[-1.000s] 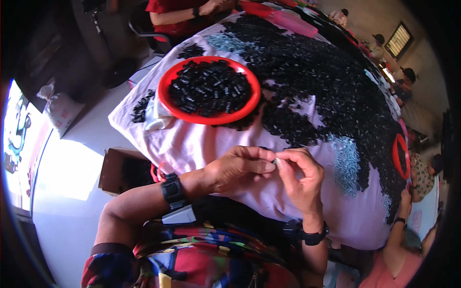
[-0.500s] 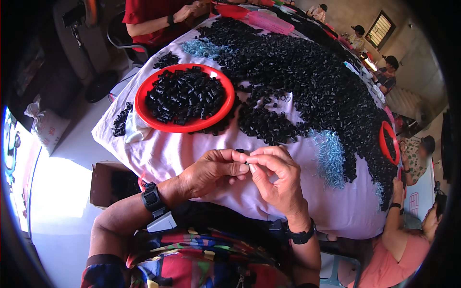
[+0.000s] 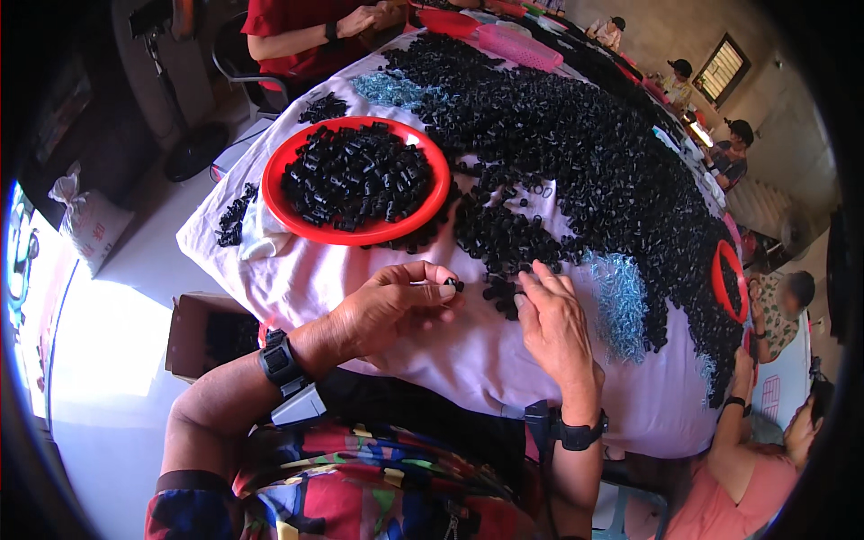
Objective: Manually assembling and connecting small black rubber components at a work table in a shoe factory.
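Between the thumb and fingers of my left hand (image 3: 382,301) is a small black plastic piece (image 3: 455,285), held just above the pink cloth. My right hand (image 3: 560,328) rests apart from it, fingers stretched out over the near edge of the heap of loose black plastic pieces (image 3: 558,135). A few black pieces lie at and under its fingertips. Beyond my left hand stands a round red tray (image 3: 355,238) filled with black pieces. To the right of my right hand lies a pile of small light-blue translucent pieces (image 3: 619,306).
A second blue pile (image 3: 389,90) and a pink basket (image 3: 520,47) lie farther back. An open cardboard box (image 3: 184,337) stands below the table's left edge. Co-workers sit around the table, one in a red shirt (image 3: 279,27), another in a pink shirt (image 3: 733,495) at right.
My hands were together at the small black piece. Now my right hand has let go and moved right to the heap's edge, while my left hand keeps the piece.
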{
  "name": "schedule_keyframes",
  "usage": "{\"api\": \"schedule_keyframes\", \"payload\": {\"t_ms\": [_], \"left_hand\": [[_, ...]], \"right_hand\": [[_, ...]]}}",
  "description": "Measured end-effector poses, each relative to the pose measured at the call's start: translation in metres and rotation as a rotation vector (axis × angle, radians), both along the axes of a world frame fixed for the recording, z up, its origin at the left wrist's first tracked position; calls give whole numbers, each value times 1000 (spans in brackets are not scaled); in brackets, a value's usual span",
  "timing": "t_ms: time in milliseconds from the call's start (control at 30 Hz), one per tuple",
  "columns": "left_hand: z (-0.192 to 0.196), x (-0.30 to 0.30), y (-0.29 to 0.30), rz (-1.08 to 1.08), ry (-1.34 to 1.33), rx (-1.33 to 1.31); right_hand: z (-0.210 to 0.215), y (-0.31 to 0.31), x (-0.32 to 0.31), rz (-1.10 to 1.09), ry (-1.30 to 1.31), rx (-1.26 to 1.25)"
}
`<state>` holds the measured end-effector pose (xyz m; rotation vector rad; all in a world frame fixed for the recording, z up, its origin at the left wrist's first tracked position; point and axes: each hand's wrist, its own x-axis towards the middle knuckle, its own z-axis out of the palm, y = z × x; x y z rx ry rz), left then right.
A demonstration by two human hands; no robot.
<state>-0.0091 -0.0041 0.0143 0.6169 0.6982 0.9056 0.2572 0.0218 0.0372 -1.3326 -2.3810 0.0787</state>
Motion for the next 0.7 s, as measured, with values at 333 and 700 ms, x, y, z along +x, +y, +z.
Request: {"api": "schedule_keyframes", "payload": {"t_ms": [333,700], "left_hand": [[0,0,0,-61,57,31],[0,3,-2,-77,11,106]], "right_hand": [[13,12,-6,-19,64,-25],[8,27,-18,15,36,-75]]}}
